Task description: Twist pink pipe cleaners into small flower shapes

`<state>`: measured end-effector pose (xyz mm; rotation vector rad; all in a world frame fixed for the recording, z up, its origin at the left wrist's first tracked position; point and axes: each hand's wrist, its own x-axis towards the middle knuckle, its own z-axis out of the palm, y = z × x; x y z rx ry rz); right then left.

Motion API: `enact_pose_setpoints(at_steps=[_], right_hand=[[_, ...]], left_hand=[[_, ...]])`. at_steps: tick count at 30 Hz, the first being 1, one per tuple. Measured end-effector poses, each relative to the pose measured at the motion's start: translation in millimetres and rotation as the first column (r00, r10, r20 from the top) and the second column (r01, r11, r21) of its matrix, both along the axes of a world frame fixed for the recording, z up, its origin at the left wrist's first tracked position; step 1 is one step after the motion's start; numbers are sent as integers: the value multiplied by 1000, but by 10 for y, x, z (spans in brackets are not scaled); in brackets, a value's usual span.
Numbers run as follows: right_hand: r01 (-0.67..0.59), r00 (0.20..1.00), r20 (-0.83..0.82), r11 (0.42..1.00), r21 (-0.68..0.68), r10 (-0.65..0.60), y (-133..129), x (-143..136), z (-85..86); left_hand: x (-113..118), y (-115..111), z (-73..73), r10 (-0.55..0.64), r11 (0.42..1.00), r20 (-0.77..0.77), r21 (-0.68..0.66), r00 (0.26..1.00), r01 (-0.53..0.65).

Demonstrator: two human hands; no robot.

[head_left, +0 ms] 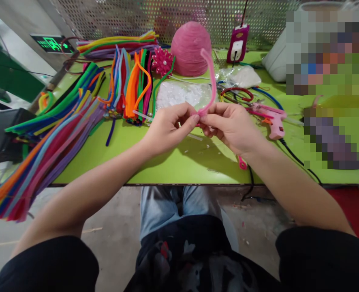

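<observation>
We see both hands raised over the green table (155,168), fingertips nearly meeting around one pink pipe cleaner (212,79). The left hand (169,126) has its thumb and forefinger closed on the lower end; the right hand (238,126) pinches just beside it, its other fingers curled under. From between them the free end rises in a curve – up past the bag of white bits (179,95) and in front of the pink ball (191,50). What lies inside the grip we cannot tell.

To the left of the hands we find a bundle of orange pipe cleaners (131,95), with a pink flower (162,63) against the ball. Right of them lies a pink glue gun (277,123), and near the front edge – below the right wrist – a small pink loop (242,163).
</observation>
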<state>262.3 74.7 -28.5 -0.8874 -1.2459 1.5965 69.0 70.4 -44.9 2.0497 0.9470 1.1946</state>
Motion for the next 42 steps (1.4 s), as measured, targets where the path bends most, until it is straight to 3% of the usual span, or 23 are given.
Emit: enact_pose_setpoints(at_steps=[6, 14, 18, 23, 29, 37, 40, 42], right_hand=[[-30, 1000, -8, 986, -167, 29, -16, 11, 63], [6, 977, 212, 985, -171, 31, -31, -20, 37], [-20, 963, 264, 987, -157, 61, -40, -22, 51], [-71, 976, 201, 995, -76, 85, -64, 33, 157], [-89, 964, 248, 996, -16, 91, -91, 75, 223], [88, 977, 169, 967, 241, -131, -224, 4, 67], [144, 973, 142, 956, 255, -184, -252, -33, 36], [134, 976, 139, 966, 219, -167, -243, -39, 42]], left_hand=[[-64, 73, -21, -16, 987, -90, 160, 996, 30], [-113, 81, 78, -300, 954, -171, -47, 939, 296], [-130, 95, 89, -366, 929, -139, -109, 920, 353], [-145, 118, 92, -347, 923, 10, -173, 938, 344], [-123, 104, 121, -307, 932, 48, -186, 950, 311], [-44, 71, 97, -231, 884, 292, -335, 928, 325], [-37, 55, 94, -220, 909, 288, -287, 932, 303], [-63, 58, 96, -222, 954, 168, -166, 961, 250]])
